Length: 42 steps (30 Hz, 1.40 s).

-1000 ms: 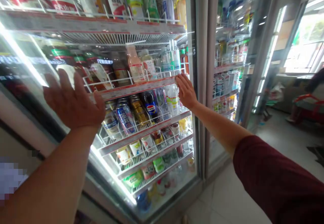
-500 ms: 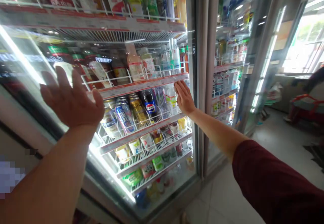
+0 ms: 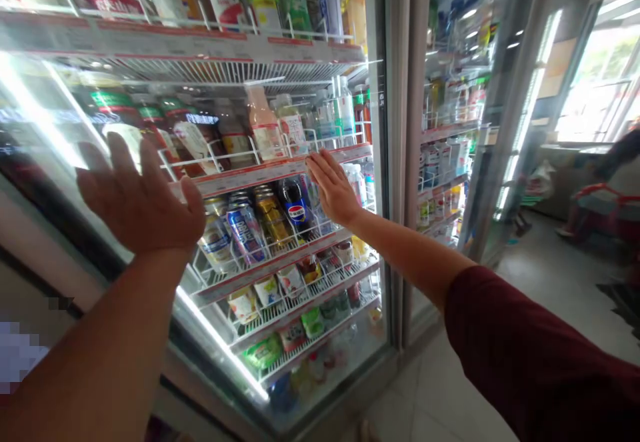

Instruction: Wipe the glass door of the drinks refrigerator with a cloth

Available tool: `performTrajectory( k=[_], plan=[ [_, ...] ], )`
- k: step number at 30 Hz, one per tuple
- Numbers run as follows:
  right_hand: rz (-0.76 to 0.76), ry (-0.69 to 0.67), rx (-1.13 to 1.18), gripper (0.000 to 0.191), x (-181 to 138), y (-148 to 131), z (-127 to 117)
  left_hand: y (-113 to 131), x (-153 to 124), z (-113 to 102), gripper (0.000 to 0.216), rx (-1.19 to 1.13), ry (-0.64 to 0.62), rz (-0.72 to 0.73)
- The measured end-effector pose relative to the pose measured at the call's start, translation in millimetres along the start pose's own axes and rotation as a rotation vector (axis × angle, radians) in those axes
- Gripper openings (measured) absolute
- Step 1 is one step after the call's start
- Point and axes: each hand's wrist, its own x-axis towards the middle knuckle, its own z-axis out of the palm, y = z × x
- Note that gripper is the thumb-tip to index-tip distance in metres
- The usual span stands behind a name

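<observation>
In front of a glass-door drinks fridge (image 3: 393, 162), both my hands are raised with palms toward the glass. My left hand (image 3: 145, 202) is spread at the left side of the door, fingers apart, with nothing in it. My right hand (image 3: 334, 187) lies flat near the middle right of the glass, fingers stretched out and empty. Whether either palm touches the pane I cannot tell. Behind the glass, between the hands, are a dark cola bottle (image 3: 296, 207), gold cans (image 3: 273, 215) and blue cans (image 3: 246, 232). A pinkish bottle (image 3: 264, 125) stands one shelf higher.
Price-label strips (image 3: 270, 174) run along the wire shelves. To the right stands a second glass-door fridge (image 3: 450, 129). Beyond it are a tiled floor (image 3: 540, 275), a red-edged chair or stool (image 3: 607, 195) and a bright window (image 3: 600, 82). A lit strip (image 3: 220, 342) edges the door's left side.
My right hand has slid left across the front of the glass, from near the door's right frame toward the cola bottle. My left hand has hardly moved.
</observation>
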Motion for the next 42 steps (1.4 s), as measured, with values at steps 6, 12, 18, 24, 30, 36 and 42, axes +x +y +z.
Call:
performTrajectory(
  k=[6,12,18,24,30,36,42],
  plan=[
    [-0.300,-0.244,0.009,0.073,1,-23,2,0,0,0,0.089,0.006,0.006,0.010],
    [-0.118,-0.052,-0.044,0.070,33,-36,4,5,0,1,0.082,0.013,0.044,-0.007],
    [-0.308,-0.225,-0.047,0.072,28,-47,5,3,0,3,0.084,-0.011,0.036,-0.005],
    [-0.076,-0.012,-0.001,0.077,48,-37,8,0,-1,7,0.083,0.064,0.084,0.002],
    [-0.153,-0.126,-0.063,0.075,33,-53,16,1,-1,8,0.084,0.049,0.084,0.002],
    [-0.214,-0.161,-0.116,0.071,56,-52,4,-2,-1,9,0.083,0.039,0.089,0.017],
    [-0.057,0.015,-0.043,0.077,87,-56,9,-1,-1,8,0.084,0.035,0.086,0.016]
  ],
)
